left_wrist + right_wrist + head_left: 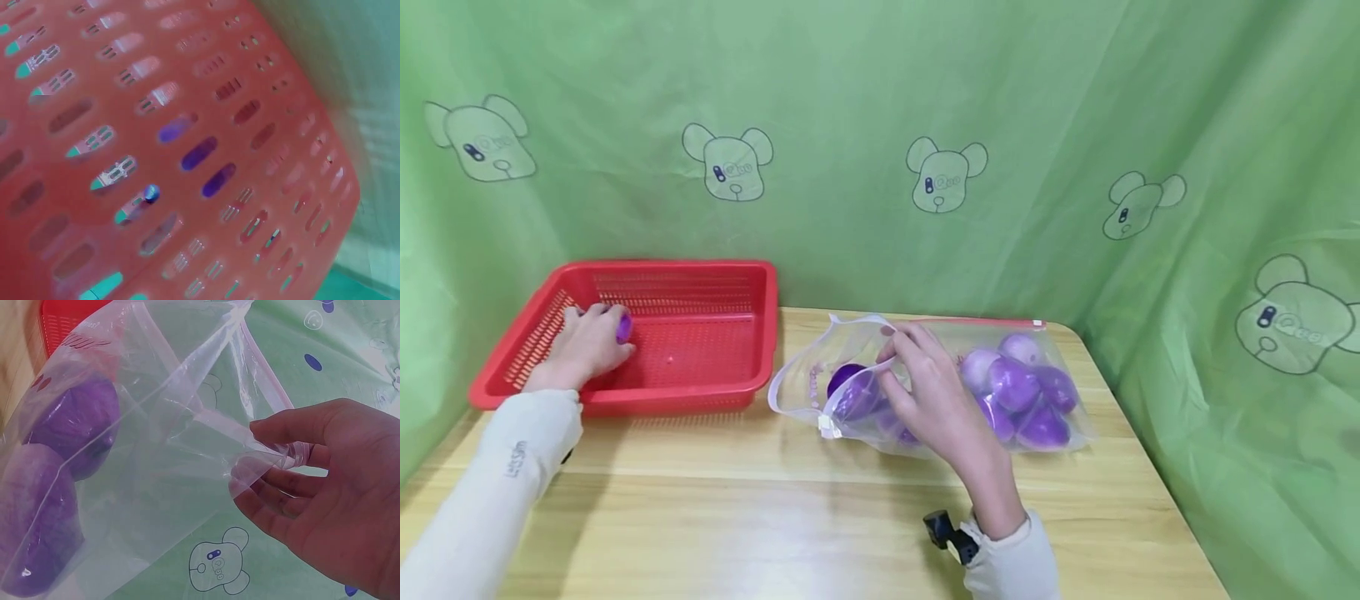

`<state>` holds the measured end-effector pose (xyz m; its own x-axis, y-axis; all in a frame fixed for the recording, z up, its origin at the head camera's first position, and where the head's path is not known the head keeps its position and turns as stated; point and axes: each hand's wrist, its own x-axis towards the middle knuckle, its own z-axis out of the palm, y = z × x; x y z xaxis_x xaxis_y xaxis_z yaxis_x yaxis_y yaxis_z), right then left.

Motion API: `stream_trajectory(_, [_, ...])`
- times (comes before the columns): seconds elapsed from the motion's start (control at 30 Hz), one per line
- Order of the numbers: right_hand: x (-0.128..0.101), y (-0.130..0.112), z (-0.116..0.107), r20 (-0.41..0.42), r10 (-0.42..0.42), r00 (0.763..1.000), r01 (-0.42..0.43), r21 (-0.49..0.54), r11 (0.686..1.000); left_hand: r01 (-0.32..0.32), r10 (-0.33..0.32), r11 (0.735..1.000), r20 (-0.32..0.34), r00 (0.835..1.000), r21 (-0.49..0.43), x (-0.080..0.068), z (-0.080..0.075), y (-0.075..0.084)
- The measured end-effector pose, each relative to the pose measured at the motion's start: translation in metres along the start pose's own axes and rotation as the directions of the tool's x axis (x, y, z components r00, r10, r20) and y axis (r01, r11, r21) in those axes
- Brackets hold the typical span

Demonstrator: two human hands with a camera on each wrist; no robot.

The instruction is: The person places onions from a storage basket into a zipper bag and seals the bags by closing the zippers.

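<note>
Green bear-print curtain point(1045, 125) behind wooden table point(760, 517)

Bare table point(760, 517) in front, open for passage. Left rear blocked by red basket point(715, 275); its floor mostly free, left hand point(583, 346) in the left end. Clear bag point(1060, 433) of purple balls point(1015, 387) fills right rear, mouth pinched up by right hand point(936, 400). Green curtain point(1225, 250) walls back and right

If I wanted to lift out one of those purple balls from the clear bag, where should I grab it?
Probably come in from the left, through the clear bag's open mouth, which the right hand pinches up by its rim. Curl your fingers round the nearest purple ball; it is rounded and handleless, so a wrap across its middle seems safest.
</note>
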<state>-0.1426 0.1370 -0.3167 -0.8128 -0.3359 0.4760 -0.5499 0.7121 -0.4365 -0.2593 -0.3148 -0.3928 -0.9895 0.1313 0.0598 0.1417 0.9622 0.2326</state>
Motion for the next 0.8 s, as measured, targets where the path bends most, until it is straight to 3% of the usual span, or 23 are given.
stream_trajectory(0.13, [0.0,0.0,-0.002,-0.006,-0.005,1.0,0.005,-0.001,1.0,0.034,-0.034,0.999,-0.033,0.999,-0.006,0.004,0.002,-0.004])
stream_trajectory(0.27, [-0.001,0.001,-0.003,0.009,0.005,1.0,-0.005,0.008,1.0,0.057,-0.057,0.998,0.013,0.998,-0.041,0.002,0.005,-0.011])
stream_trajectory(0.4, [-0.002,0.002,-0.004,0.012,0.019,1.0,-0.019,0.003,1.0,0.026,-0.021,0.996,0.062,0.998,-0.085,0.002,0.007,-0.016])
stream_trajectory(0.5, [-0.002,0.002,-0.006,0.005,0.018,1.0,-0.018,-0.002,1.0,-0.007,0.014,0.994,0.058,0.998,-0.11,0.005,0.008,-0.014])
stream_trajectory(0.7, [-0.002,0.003,-0.007,0.002,0.007,1.0,-0.007,0.004,1.0,-0.016,0.025,0.991,0.07,0.997,-0.133,0.005,0.007,-0.007])
stream_trajectory(0.8, [-0.002,0.003,-0.007,-0.001,0.003,1.0,-0.003,0.006,1.0,-0.054,0.052,0.99,-0.014,0.999,-0.133,0.0,0.006,0.002])
